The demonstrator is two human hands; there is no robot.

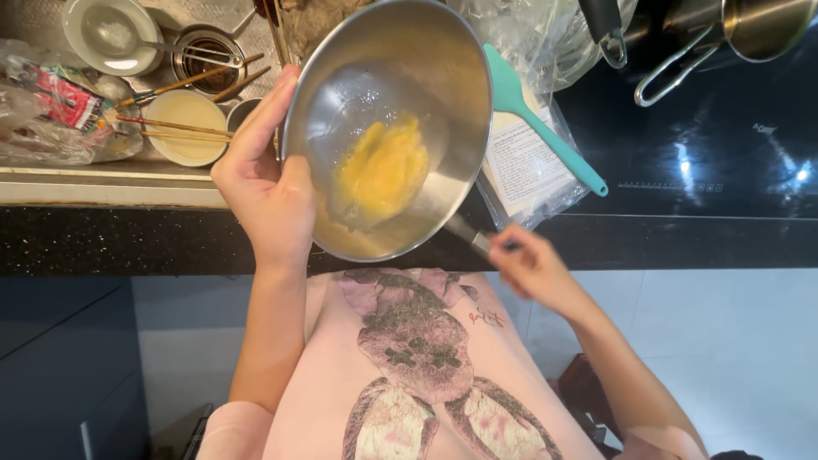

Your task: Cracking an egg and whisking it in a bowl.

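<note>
- Head view: the left hand (260,183) grips the rim of a stainless steel mixing bowl (426,68), thumb inside the rim and fingers curled around the outside, holding the bowl tilted above the edge of the black speckled counter (102,243).
- Beaten yellow egg (381,170) lies pooled against the lower inner wall of the bowl, blurred as if in motion.
- The right hand (532,268) is closed around a metal utensil handle (471,236) that runs up under the bowl's lower rim; its working end cannot be made out.
- A teal silicone spatula (545,123) lies just right of the bowl, resting on a clear plastic bag with a printed paper sheet (524,170).
- To the left, a sink area holds a white bowl (111,34), a metal cup (204,55), a cream-coloured bowl (183,123) with wooden chopsticks (175,128) across it, and a crumpled food wrapper (60,106).
- At the top right, a steel pot with a loop handle (750,25) sits on a glossy black cooktop (724,145).
- Below, the person's pink printed shirt (417,366) fills the middle of the view.
</note>
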